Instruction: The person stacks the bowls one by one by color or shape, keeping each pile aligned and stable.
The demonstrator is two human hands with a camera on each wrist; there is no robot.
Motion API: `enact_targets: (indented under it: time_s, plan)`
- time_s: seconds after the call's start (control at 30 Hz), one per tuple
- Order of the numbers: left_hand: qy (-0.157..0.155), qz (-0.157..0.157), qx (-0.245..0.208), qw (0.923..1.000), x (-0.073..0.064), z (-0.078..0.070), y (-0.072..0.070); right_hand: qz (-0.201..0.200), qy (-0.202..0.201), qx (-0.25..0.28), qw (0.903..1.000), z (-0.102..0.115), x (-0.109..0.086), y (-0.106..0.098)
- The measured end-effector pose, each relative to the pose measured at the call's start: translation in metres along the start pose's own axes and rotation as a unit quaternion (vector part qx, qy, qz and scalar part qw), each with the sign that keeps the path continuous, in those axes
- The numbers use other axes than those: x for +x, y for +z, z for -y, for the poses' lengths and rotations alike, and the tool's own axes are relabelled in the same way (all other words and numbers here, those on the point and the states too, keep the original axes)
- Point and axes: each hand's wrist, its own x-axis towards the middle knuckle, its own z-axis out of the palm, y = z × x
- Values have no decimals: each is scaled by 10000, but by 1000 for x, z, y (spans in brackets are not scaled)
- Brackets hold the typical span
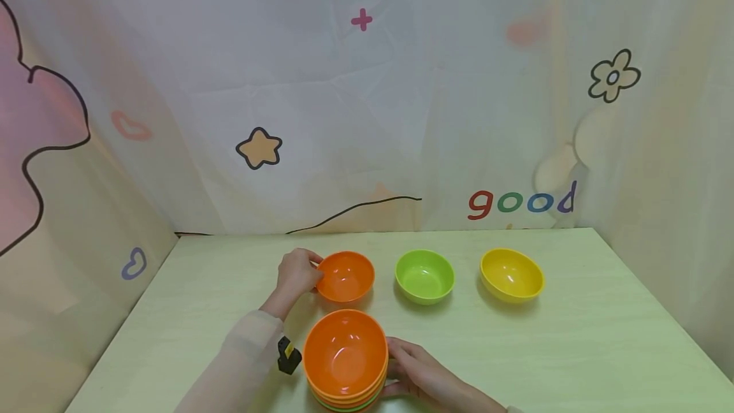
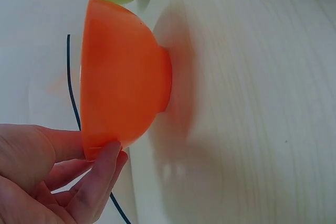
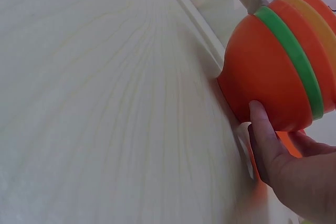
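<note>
My left hand [image 1: 299, 273] pinches the left rim of an orange bowl [image 1: 345, 278] at the back of the table, thumb and fingers on either side of the wall. In the left wrist view this bowl [image 2: 121, 72] is upright; whether its foot touches the table I cannot tell. Nearer to me stands a stack of bowls [image 1: 346, 355], orange on top, with yellowish, green and orange layers below. My right hand [image 1: 421, 371] holds the stack at its right side. In the right wrist view a finger lies against the lowest orange bowl [image 3: 262, 72], beneath a green layer [image 3: 294, 56].
A green bowl [image 1: 424, 278] and a yellow bowl [image 1: 511, 276] stand to the right along the back of the pale table [image 1: 579, 349]. A printed curtain [image 1: 373, 113] hangs behind. Beside the left sleeve is a small black object [image 1: 288, 357] with a yellow mark.
</note>
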Motion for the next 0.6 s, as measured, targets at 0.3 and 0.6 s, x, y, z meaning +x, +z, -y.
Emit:
enact_targets:
  time_s: [0.3, 0.6]
  plan:
    - [54, -16, 145, 9999, 0, 0, -2, -74, 23, -21, 10000, -1, 0, 0]
    - [104, -31, 257, 9996, 0, -3, -7, -28, 14, 21, 10000, -1, 1, 0]
